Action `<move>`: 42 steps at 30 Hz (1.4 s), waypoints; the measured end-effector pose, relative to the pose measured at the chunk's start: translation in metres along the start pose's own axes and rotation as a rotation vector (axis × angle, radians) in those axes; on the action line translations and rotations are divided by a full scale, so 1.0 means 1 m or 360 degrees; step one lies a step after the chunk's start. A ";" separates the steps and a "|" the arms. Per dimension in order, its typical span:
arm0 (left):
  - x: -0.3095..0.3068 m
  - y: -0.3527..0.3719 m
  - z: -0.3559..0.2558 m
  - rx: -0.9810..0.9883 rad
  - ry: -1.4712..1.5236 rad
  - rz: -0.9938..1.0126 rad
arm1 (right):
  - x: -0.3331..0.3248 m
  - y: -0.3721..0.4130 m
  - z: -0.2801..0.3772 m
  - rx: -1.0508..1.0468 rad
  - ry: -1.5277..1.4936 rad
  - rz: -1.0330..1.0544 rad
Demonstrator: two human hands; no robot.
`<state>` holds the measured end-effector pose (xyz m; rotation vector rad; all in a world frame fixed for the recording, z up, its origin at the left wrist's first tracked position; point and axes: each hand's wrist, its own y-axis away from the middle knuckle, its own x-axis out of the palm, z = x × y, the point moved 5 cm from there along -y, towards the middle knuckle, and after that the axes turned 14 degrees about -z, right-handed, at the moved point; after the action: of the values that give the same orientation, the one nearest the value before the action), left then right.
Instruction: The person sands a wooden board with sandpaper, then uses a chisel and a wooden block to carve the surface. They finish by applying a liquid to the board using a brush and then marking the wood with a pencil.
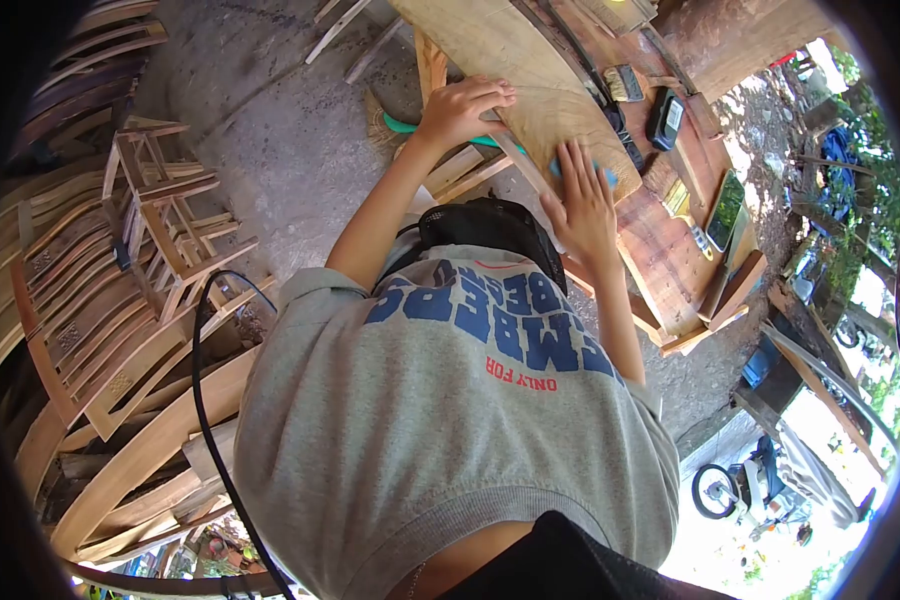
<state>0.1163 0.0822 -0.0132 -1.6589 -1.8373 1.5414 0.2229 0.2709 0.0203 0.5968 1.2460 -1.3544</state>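
A long, curved wooden board (540, 75) lies across the workbench in front of me. My left hand (465, 108) grips the board's near edge, its fingers bent over the top face. Close to the board's right end, my right hand (582, 200) presses down with nearly straight fingers on a thin blue piece (608, 177). Most of that piece is hidden under the fingers, so whether it is sandpaper or cloth does not show. Below the left hand, a green strip (400, 126) shows beside the board.
On the reddish wooden bench (660, 240) lie a brush (623, 83), a black device (665, 118), a yellow-handled brush (677, 199) and a dark shiny flat object (727, 210). Wooden frames (165, 220) and stacked curved pieces (100, 330) stand left. A motorcycle (735, 488) is at lower right.
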 end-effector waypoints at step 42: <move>0.001 -0.001 0.003 0.0032 0.0055 0.0006 | 0.017 -0.036 -0.039 0.0312 0.0152 -0.0199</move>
<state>0.1132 0.0811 -0.0143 -1.6707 -1.7969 1.5182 0.1741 0.2918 0.0043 0.7372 1.2526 -1.5807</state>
